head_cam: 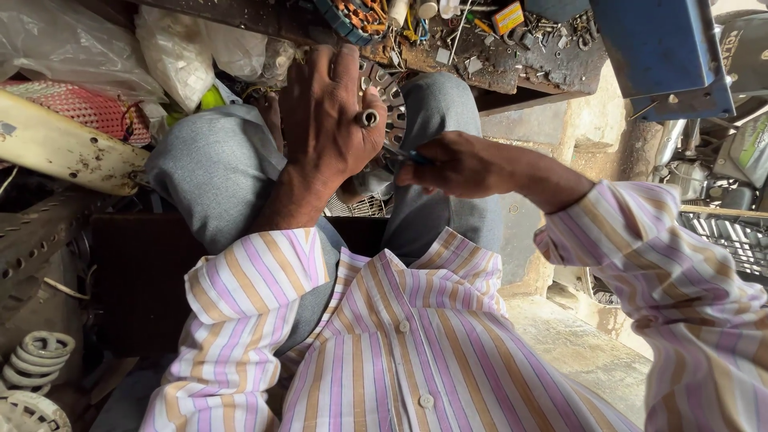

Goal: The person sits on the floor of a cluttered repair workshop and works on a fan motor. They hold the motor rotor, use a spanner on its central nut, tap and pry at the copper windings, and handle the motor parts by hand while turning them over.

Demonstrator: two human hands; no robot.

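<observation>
My left hand (328,120), with a ring on one finger, lies flat and spread over a round metal part with radial slots (390,92) that rests between my knees. Most of that part is hidden under the hand. My right hand (456,164) is closed around a thin tool with a blue handle (416,157), its tip pointing toward the metal part just below my left hand. I sit in grey trousers and a striped shirt.
A cluttered wooden ledge (512,64) with screws, wires and small parts runs across the top. Plastic bags (172,52) and a red mesh sack lie top left, a cream fan blade (64,148) at left. A blue metal box (656,48) stands top right.
</observation>
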